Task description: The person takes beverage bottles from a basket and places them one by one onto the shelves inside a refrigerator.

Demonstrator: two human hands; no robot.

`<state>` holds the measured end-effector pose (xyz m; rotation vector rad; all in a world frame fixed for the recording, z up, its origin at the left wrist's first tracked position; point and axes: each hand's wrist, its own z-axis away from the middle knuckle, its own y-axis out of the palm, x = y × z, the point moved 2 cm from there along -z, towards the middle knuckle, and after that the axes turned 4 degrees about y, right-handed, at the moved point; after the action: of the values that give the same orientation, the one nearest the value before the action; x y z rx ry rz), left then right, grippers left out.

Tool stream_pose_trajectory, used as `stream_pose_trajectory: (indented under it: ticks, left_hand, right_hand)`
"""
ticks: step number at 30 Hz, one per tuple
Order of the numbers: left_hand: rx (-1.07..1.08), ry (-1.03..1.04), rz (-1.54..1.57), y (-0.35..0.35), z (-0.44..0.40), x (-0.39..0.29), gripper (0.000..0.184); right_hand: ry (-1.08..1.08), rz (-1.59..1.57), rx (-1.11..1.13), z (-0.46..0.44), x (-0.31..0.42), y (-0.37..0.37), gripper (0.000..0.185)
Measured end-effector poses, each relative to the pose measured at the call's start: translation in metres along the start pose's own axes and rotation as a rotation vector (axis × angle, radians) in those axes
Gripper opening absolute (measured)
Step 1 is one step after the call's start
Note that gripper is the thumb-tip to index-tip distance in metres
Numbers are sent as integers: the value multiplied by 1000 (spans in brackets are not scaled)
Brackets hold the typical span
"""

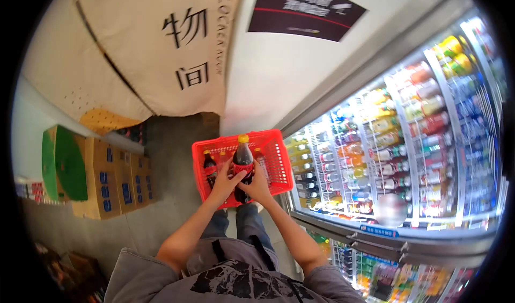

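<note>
A dark cola bottle with a yellow cap and a red label is held upright in front of me. My left hand wraps its left side, and my right hand grips it from the right, so both hands are closed on it. Behind and below the bottle is a red plastic shopping basket with a slotted side. Inside the basket, another cola bottle with a yellow cap stands at the left. More capped bottles show partly behind my hands.
On the right, a lit drinks fridge has rows of bottles behind glass. Cardboard boxes and a green round-edged object stand at the left. A cream curtain with printed characters hangs ahead, beside a white wall with a dark sign.
</note>
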<state>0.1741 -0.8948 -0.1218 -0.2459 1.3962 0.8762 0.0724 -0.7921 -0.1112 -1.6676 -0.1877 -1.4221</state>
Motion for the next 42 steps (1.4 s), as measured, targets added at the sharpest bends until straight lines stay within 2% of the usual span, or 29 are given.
stream_pose_trajectory:
  ticks: [2, 3, 4, 6, 7, 8, 12, 15, 18, 19, 20, 22, 25, 28, 32, 35, 36, 38, 39, 42]
  left_hand:
    - [166, 2, -133, 32, 7, -39, 72]
    - [200, 51, -151, 46, 8, -50, 71]
    - [251, 126, -170, 62, 13, -61, 72]
    - [381, 93, -48, 93, 22, -65, 75]
    - [439, 49, -46, 107, 26, -62, 78]
    - [490, 91, -61, 128, 37, -74, 78]
    - [718, 145, -138, 193, 66, -52, 75]
    - [798, 50, -78, 253, 108, -53, 69]
    - [913, -21, -100, 301, 149, -37, 67]
    - [962, -31, -34, 317, 163, -31, 67]
    - [1010, -28, -37, 331, 176, -27, 66]
    - [1053, -15, -72, 354, 198, -21, 67]
    - [1118, -5, -79, 381, 226, -8, 61]
    - [1147, 1, -70, 399, 253, 1, 57]
    - [1180, 9, -11, 403, 279, 5, 52]
    - [1207, -34, -43, 409, 280, 2, 51]
    - [1214, -48, -58, 411, 277, 0, 52]
    - [1256, -41, -40, 417, 270, -5, 51]
    - [1271, -39, -31, 420, 266, -9, 50]
    - [1299, -29, -24, 422, 248, -14, 50]
  right_hand:
    - [-95, -114, -66, 17, 15, -23, 83]
    - [-83, -29, -168, 27, 27, -35, 86]
    - [55, -141, -90, 35, 30, -47, 90]
    - [-2, -146, -262, 56, 31, -70, 91]
    - [-5, -176, -281, 67, 37, -88, 93]
    - [-14, -210, -296, 79, 42, -105, 94]
    - [6, -187, -464, 133, 15, -159, 93]
    - [-6, -134, -562, 192, 14, -208, 95]
    - [58, -144, -586, 259, 2, -251, 90]
    - [16, -166, -610, 280, 2, -265, 86]
    - [43, -54, -664, 306, 2, -279, 79]
    - [124, 35, -845, 351, -13, -301, 65]
    - [135, 4, -1215, 406, -27, -333, 47]
    - [264, 151, -1517, 438, -34, -363, 46]
    - [295, 92, -1572, 435, -55, -385, 53]
    - [416, -108, -1498, 424, -57, -401, 64]
    - [392, -6, -1539, 422, -65, -407, 64]
    - [400, 373, -1471, 415, -73, -418, 64]
    - [389, 47, -1426, 412, -61, -419, 60]
    - [435, 16, -1499, 397, -53, -418, 57]
